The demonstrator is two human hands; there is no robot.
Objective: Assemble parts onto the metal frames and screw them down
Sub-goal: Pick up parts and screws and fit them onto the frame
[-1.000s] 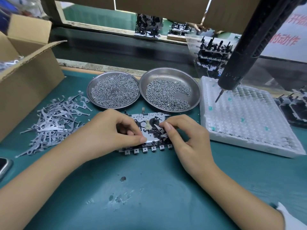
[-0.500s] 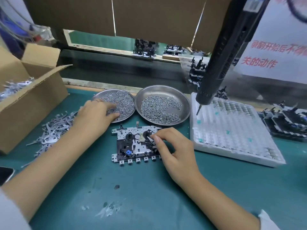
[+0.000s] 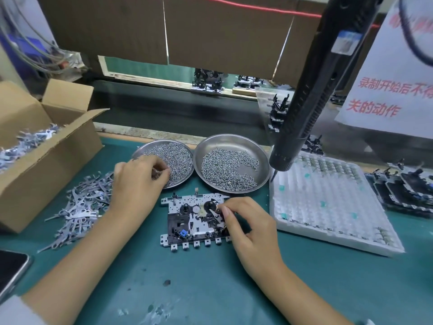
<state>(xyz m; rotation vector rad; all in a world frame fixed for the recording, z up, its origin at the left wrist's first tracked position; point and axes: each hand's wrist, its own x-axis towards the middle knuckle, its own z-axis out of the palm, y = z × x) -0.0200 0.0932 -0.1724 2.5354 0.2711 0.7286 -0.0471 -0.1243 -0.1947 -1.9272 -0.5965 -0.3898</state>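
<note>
My left hand [image 3: 138, 181] is in the left screw dish [image 3: 181, 146], fingertips curled into the screws [image 3: 174, 158], can't tell if one's pinched, while my right hand [image 3: 248, 227] pinches a small lever [image 3: 214, 213] on the metal frame [image 3: 187, 202] lying on the green mat [image 3: 210, 277] just in front of both dishes.

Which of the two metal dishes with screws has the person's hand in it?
The left dish, nearer the cardboard box: the left hand reaches into its screws. The right dish has no hand in it.
</note>
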